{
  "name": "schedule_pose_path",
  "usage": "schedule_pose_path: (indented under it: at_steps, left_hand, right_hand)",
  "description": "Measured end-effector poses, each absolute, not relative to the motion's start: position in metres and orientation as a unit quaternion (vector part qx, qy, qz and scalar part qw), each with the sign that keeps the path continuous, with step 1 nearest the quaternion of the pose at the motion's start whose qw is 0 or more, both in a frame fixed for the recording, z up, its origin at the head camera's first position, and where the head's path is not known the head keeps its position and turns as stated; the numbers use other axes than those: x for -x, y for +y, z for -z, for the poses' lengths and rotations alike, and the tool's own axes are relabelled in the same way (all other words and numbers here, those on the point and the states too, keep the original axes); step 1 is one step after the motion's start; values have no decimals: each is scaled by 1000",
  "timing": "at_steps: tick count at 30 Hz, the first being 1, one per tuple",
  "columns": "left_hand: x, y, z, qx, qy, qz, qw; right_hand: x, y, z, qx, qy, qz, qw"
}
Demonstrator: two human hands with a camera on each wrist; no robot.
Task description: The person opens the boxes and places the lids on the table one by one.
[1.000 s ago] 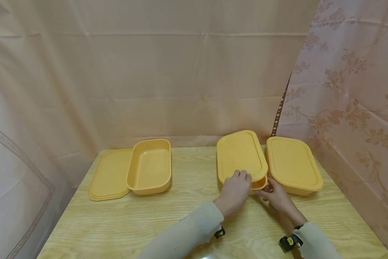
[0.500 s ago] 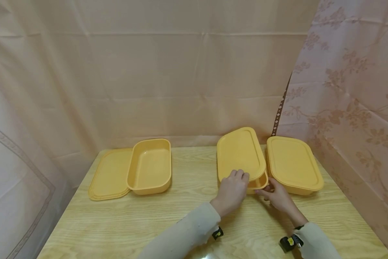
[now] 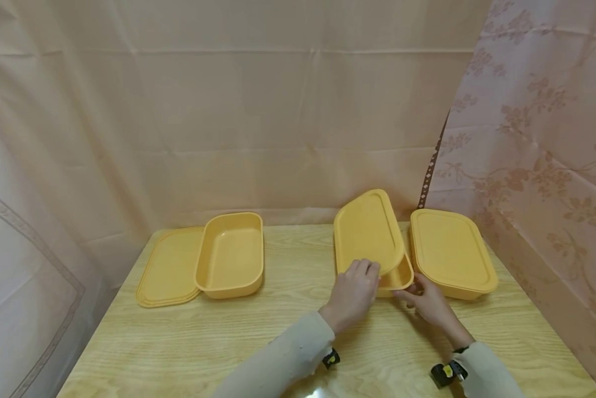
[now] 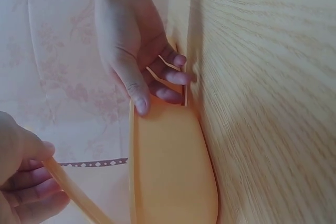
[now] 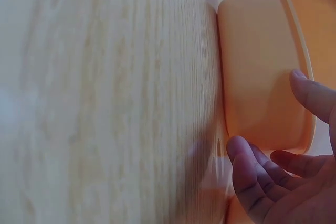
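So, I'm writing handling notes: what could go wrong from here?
The left hand pinches the tilted yellow rectangular plastic lid by one edge, so it might slip. The right hand holds the half-open yellow rectangular plastic box close to the lidded yellow rectangular plastic box and might nudge that.

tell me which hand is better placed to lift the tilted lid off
Likely the left hand: it pinches the raised near edge of the lid, while the right hand holds the box at one corner.

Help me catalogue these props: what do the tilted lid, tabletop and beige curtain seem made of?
Tilted lid: probably plastic, matte; even colour, moulded border, no glare.
Tabletop: wood or wood-look laminate, slightly glossy; grain, bright reflection.
Beige curtain: likely fabric, faintly shiny; creases and folds.
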State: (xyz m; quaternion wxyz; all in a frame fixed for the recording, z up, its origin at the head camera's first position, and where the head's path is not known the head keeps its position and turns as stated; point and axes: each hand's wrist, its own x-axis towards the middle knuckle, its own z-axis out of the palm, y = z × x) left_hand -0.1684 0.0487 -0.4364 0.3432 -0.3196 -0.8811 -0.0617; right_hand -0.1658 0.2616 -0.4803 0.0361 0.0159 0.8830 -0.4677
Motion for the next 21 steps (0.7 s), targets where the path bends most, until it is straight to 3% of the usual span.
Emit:
schedule_pose_path:
  at_steps: [21]
  left_hand:
    - [175,39,438,314,-859,157,372]
  right_hand:
    - [167,261,482,-9,874,484,46]
